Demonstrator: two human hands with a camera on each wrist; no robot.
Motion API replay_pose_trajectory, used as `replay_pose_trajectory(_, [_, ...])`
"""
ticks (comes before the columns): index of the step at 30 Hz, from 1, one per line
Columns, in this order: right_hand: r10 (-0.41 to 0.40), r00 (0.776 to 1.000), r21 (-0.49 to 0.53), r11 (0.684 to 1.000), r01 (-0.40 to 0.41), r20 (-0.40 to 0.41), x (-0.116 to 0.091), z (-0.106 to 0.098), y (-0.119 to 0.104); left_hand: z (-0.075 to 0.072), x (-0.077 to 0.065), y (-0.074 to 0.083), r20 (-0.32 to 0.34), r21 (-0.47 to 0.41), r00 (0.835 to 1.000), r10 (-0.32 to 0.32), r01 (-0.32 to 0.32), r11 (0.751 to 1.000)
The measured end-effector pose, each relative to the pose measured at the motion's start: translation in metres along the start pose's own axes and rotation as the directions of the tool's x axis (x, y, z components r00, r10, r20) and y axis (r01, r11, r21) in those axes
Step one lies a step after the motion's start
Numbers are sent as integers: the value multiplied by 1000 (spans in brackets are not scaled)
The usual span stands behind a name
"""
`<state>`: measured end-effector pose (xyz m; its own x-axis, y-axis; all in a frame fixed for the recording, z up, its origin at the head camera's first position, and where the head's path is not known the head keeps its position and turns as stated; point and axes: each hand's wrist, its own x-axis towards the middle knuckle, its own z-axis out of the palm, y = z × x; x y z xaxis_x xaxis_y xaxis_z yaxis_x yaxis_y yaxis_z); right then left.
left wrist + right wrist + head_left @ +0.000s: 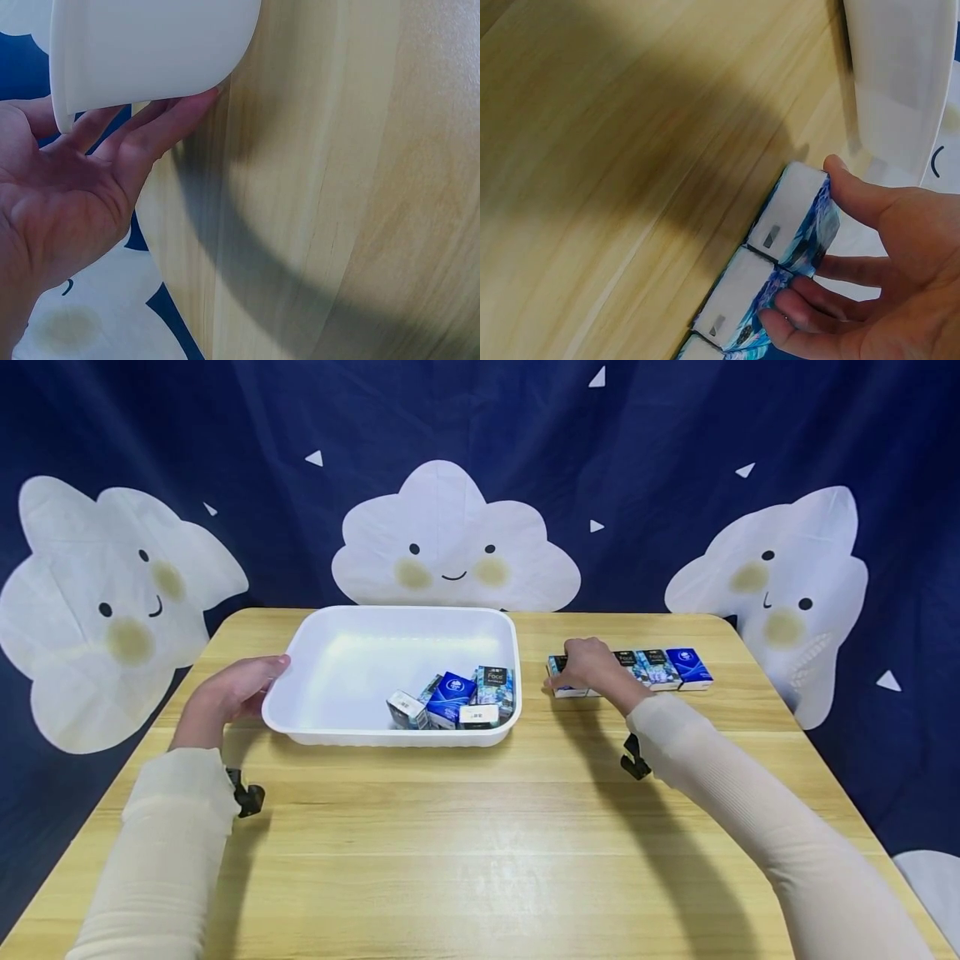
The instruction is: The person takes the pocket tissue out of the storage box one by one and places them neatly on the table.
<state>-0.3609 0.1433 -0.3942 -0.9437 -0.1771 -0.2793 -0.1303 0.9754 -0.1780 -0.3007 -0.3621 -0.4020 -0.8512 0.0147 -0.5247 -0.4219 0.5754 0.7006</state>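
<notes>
My left hand (242, 685) holds the left side of a white plastic tray (333, 681). In the left wrist view its thumb is at the rim and the fingers reach beneath the tray's wall (157, 52). Several small tissue packs (452, 695), blue or dark floral, lie jumbled in the tray's near right corner. To the right of the tray, my right hand (592, 665) pinches the leftmost tissue pack (789, 214) of a row. Its thumb is against that pack's end, and its other fingers lie along the row's far side, partly hiding the packs.
The row of packs continues rightward, ending in a plain blue pack (689, 667). All of this is on a light wooden table (480, 835). Behind it hangs a dark blue curtain (480, 410) printed with white clouds. A black wrist mount (635, 758) hangs under the right sleeve.
</notes>
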Motion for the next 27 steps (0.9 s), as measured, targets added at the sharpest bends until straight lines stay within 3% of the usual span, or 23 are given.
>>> replay_pose_trajectory(27, [-29, 999, 75, 997, 32, -34, -12, -4, 3, 0, 0, -1, -4, 3, 1000, -12, 12, 1000])
